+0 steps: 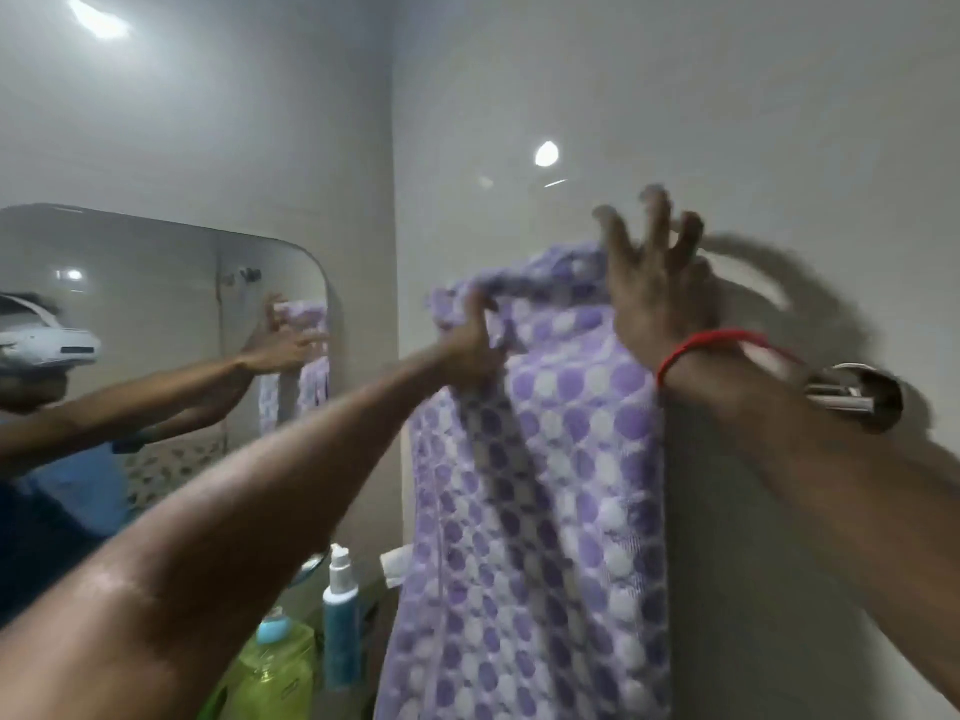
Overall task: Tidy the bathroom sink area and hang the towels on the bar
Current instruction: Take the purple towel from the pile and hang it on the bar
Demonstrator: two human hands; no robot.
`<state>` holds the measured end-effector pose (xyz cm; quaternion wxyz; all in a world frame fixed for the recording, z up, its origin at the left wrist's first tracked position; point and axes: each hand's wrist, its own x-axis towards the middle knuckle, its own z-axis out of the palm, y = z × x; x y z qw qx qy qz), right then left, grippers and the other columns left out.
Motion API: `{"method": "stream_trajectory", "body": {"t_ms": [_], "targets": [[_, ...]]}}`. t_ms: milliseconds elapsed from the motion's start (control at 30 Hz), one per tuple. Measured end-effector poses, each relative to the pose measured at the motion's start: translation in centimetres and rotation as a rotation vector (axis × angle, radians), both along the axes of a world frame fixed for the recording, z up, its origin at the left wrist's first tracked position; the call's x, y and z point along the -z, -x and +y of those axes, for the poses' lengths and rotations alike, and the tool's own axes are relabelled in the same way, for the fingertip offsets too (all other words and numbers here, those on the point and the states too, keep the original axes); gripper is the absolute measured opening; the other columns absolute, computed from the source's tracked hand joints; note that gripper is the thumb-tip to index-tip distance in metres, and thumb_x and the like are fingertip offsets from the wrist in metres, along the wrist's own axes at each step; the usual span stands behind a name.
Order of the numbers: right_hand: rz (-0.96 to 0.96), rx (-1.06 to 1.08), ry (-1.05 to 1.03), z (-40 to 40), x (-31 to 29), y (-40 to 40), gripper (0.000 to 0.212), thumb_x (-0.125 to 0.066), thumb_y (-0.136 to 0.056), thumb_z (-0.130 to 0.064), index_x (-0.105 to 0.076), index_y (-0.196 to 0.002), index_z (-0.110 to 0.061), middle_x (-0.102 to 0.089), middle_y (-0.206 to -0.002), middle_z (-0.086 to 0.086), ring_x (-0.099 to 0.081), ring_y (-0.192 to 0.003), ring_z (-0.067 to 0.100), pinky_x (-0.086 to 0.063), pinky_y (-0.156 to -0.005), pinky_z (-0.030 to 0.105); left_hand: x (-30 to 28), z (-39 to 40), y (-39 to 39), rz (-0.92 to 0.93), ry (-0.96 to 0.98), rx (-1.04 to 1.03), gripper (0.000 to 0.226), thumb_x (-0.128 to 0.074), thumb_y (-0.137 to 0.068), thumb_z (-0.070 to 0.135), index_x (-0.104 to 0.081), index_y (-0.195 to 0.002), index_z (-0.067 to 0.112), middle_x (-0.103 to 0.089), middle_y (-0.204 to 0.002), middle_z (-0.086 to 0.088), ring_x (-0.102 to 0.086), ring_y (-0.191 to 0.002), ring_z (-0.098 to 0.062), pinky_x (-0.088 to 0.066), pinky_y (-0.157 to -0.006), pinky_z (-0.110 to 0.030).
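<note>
Currently, left hand (470,345) clenches purple dotted towel (545,485) at its top edge, w/ right hand (657,288) splayed, released, atop the fold; apparently spreading it over chrome bar (852,394).

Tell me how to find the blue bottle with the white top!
Look below the rounded wall mirror, down in the corner left of the hanging purple dotted towel. Two bottles stand there side by side. The blue bottle is the tall slim one with a white pump top, right of the squat green bottle with a light blue cap.
</note>
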<state>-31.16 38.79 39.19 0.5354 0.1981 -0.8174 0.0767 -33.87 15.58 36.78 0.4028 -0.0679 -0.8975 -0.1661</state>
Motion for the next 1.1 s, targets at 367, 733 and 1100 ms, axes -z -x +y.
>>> {"method": "stream_trajectory", "body": {"t_ms": [367, 733, 1100], "targets": [[-0.757, 0.073, -0.494, -0.6, -3.2, 0.4, 0.028, -0.057, -0.069, -0.012, -0.073, -0.091, -0.003, -0.071, -0.083, 0.017, -0.066, -0.074, 0.029, -0.055, -0.067, 0.033, -3.1, 0.3, 1.0, -0.851, 0.021, -0.165, 0.067, -0.032, -0.091, 0.072, -0.063, -0.128, 0.025, -0.054, -0.147, -0.004, -0.055, -0.132, -0.029, -0.041, -0.107, -0.039], [-0.548, -0.072, -0.519, -3.2, 1.3, 0.6, 0.071, -0.050, -0.062, -0.092, -0.053, -0.088, -0.026, -0.055, -0.076, -0.004, -0.058, -0.073, 0.022, -0.039, -0.055, 0.028, -2.9, -2.1, 3.2, -0.192, 0.261, 0.021, 0.038, -0.061, -0.086, 0.057, -0.065, -0.062, 0.027, -0.062, -0.061, 0.003, -0.052, -0.056, -0.002, -0.043, -0.060, -0.027], [-1.367, -0.192, -0.342, -2.4, -0.4, 4.8, 0.085, -0.074, -0.032, -0.091, -0.080, -0.095, -0.034, -0.080, -0.097, -0.005, -0.078, -0.088, 0.019, -0.056, -0.094, 0.039, -4.4, 0.5, 4.7, -1.222, -0.053, -0.110, 0.063, -0.053, -0.077, 0.049, -0.069, -0.121, 0.006, -0.075, -0.118, -0.012, -0.071, -0.112, -0.033, -0.051, -0.107, -0.045]]}}
